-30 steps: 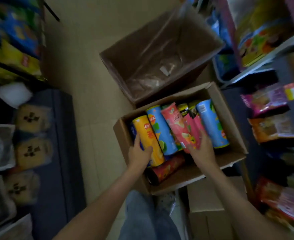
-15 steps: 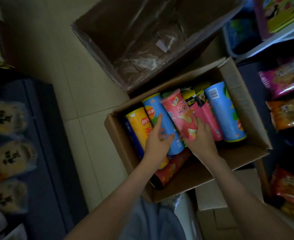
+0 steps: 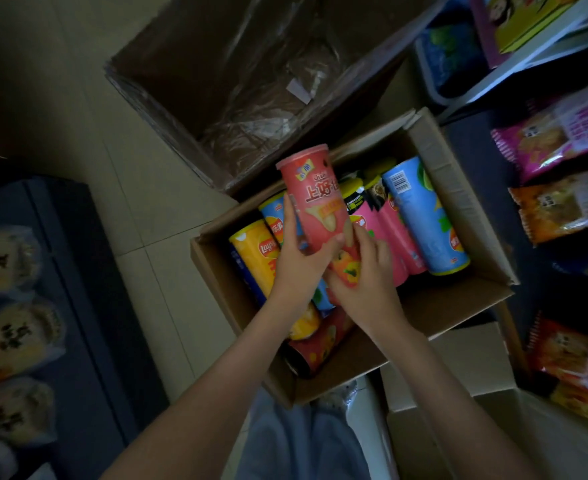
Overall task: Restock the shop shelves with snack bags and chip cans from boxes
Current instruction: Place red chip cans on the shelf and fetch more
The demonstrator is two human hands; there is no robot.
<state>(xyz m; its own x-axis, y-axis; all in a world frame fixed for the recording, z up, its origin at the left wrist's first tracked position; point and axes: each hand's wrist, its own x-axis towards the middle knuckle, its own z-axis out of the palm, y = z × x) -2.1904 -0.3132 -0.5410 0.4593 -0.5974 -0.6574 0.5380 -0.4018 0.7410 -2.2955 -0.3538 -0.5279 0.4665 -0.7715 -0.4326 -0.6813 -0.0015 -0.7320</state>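
Observation:
An open cardboard box [image 3: 458,299] on the floor holds several chip cans: a yellow can [image 3: 256,251], a light blue can [image 3: 424,220], pink cans [image 3: 386,233] and a red one [image 3: 320,344] lying at the box's near end. A pink-red chip can [image 3: 315,199] is lifted above the box, tilted with its lid away from me. My left hand [image 3: 301,261] grips its lower left side. My right hand [image 3: 367,275] holds its bottom end from the right.
A larger brown box [image 3: 167,95] with crumpled clear plastic inside stands beyond the can box. Shelves with snack bags [image 3: 555,140] line the right; a dark shelf with pale packets [image 3: 15,334] runs along the left. More cardboard [image 3: 465,368] lies near my knees.
Both hands have taken hold of the pink-red can and raised it out of the row of cans in the box; before, they were reaching among the cans.

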